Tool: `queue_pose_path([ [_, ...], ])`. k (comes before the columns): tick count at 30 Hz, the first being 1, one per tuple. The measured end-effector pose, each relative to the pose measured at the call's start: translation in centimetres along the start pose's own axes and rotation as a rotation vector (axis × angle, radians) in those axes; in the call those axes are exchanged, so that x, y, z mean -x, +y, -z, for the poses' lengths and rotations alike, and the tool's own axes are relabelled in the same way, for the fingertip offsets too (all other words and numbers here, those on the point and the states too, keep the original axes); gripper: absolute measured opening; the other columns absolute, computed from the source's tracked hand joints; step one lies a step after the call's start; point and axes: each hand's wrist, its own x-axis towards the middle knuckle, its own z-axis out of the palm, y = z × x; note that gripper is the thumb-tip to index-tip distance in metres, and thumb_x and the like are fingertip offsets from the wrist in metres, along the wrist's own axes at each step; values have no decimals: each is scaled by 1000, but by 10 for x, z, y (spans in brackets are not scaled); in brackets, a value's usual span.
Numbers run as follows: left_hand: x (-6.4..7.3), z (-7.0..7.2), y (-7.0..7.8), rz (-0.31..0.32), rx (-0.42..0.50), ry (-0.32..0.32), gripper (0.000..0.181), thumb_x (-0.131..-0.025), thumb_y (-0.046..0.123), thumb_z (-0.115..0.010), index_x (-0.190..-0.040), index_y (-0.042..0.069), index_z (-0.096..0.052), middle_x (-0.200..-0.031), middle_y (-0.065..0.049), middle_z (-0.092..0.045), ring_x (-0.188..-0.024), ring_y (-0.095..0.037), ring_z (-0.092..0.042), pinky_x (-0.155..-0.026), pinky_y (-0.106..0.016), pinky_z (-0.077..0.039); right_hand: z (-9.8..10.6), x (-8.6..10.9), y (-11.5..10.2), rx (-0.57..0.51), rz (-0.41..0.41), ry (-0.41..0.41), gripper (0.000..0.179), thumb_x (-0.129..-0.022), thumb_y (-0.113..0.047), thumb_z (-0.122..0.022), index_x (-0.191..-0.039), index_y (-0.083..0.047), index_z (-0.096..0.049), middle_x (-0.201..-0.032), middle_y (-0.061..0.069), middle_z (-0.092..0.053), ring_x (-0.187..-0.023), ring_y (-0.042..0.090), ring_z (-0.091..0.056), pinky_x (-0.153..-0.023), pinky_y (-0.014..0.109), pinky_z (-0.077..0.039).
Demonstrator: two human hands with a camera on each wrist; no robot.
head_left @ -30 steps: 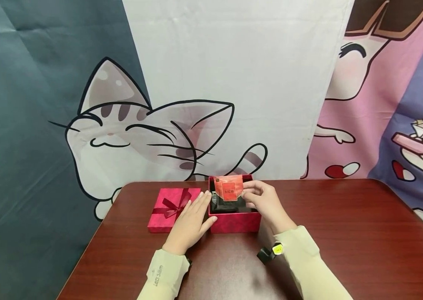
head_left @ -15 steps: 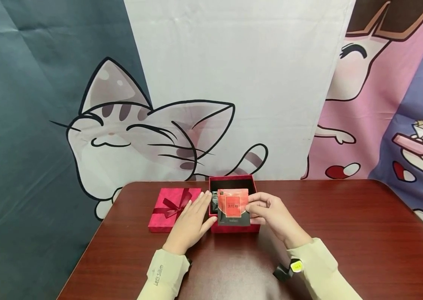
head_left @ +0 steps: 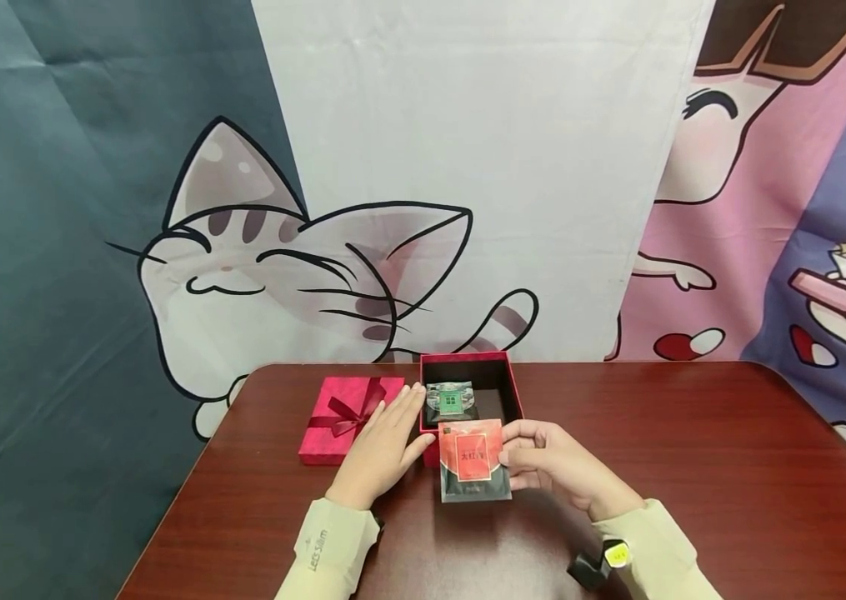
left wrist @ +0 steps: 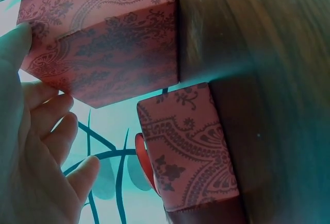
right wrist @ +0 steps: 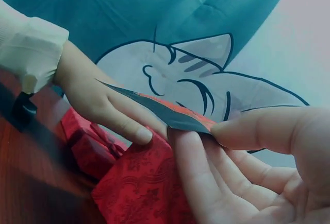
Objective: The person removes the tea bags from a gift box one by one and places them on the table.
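Observation:
A flat orange-and-black sachet [head_left: 473,460] is pinched at its right edge by my right hand [head_left: 561,467], held in front of the red gift box. In the right wrist view the sachet [right wrist: 170,112] appears nearly edge-on between thumb and fingers. The patterned red box [head_left: 517,402] stands uncovered, its inside dark. Within it, at the left, lies a green-and-black sachet [head_left: 450,402]. My left hand [head_left: 385,446] has its fingers extended along the box's left side, thumb at the front corner; in the left wrist view its fingertips touch the box [left wrist: 113,54].
Left of the box lies its red lid [head_left: 328,417] with a dark red ribbon bow [head_left: 347,415], partly behind my left hand. The brown wooden table [head_left: 693,483] extends to the right. A cartoon-printed cloth [head_left: 528,183] hangs behind the table's far edge.
My right hand has drawn the orange sachet up out of the box and toward me, uncovering the green sachet inside. The left hand has stayed at the box's side.

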Motion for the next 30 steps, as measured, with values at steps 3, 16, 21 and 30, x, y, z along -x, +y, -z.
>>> queue_pose_path([
  [3, 0, 1, -1, -7, -17, 2, 73, -102, 48, -54, -160, 11, -30, -165, -5, -31, -153, -24, -26, -122, -51, -25, -2, 1, 3, -19, -3, -57, 16, -94, 2, -58, -109, -5, -59, -92, -1, -73, -79, 9, -68, -73, 29, -61],
  [16, 1, 3, -2, -32, -10, 6, 71, -103, 47, -53, -160, 11, -31, -164, -5, -32, -152, -24, -26, -122, -52, -25, -14, -2, 27, -38, -100, -112, 17, -91, 2, -62, -107, -2, -60, -91, 1, -73, -76, 8, -68, -69, 27, -61],
  [21, 2, 2, -2, -39, -6, 11, 70, -103, 45, -54, -159, 10, -33, -164, -6, -32, -152, -25, -27, -121, -53, -26, -19, -6, 40, -65, -115, -101, 17, -90, 3, -61, -106, 0, -60, -89, 0, -73, -73, 8, -67, -67, 26, -61],
  [30, 1, 1, -4, -39, 22, 10, 71, -103, 47, -53, -160, 10, -32, -165, -5, -30, -153, -25, -25, -122, -52, -24, -25, -12, 57, -47, -118, 22, 24, -89, 1, -63, -111, 7, -59, -88, 1, -71, -73, 9, -65, -67, 24, -60],
])
